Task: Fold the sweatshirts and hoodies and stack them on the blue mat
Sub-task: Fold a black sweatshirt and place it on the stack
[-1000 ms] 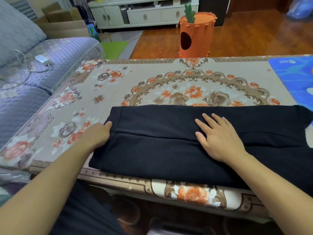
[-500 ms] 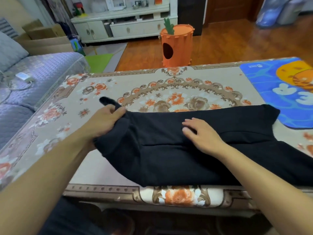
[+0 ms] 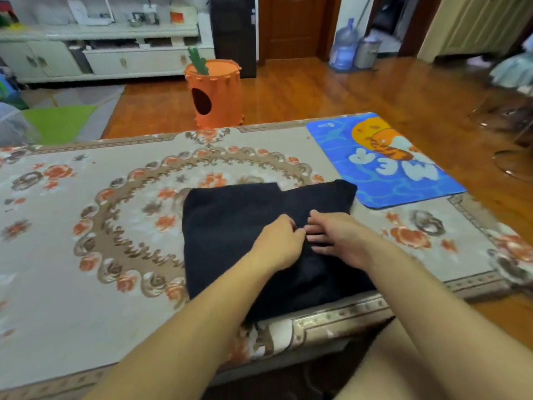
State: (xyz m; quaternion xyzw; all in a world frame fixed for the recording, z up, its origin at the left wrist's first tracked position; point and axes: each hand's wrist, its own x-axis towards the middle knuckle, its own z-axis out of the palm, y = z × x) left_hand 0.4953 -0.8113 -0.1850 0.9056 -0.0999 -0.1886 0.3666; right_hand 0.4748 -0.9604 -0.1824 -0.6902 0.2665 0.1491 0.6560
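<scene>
My left hand (image 3: pixel 278 242) has its fingers curled in, knuckles up, sitting on top of the sweatshirt (image 3: pixel 230 226). Honestly can't tell if they're pinching a bit of fabric or just bunched up, the tips are tucked out of sight. My right hand (image 3: pixel 337 238) is flatter, fingers (image 3: pixel 315 226) stretched out loose and pointing left, pressing on the cloth. The two sets of fingertips meet, pretty much touching, near the middle of the sweatshirt.

The sweatshirt is black and folded into a chunky rectangle. Its top layer stops a bit short at the far right corner, so a lower layer pokes out there. Its near edge runs right up to the near edge of the table (image 3: pixel 72 284), and both my forearms cross over that edge to reach it.

The table has a beige floral cover, and the sweatshirt covers the right part of the big flower ring printed on it. The mat (image 3: pixel 383 180), blue with an orange cartoon and white letters, lies just right of and beyond the sweatshirt, and the sweatshirt's far right corner sits about at the mat's near edge. The sweatshirt isn't on it.

Past the table from the sweatshirt there's an orange carrot-shaped bin (image 3: pixel 215 93) on the wood floor.
</scene>
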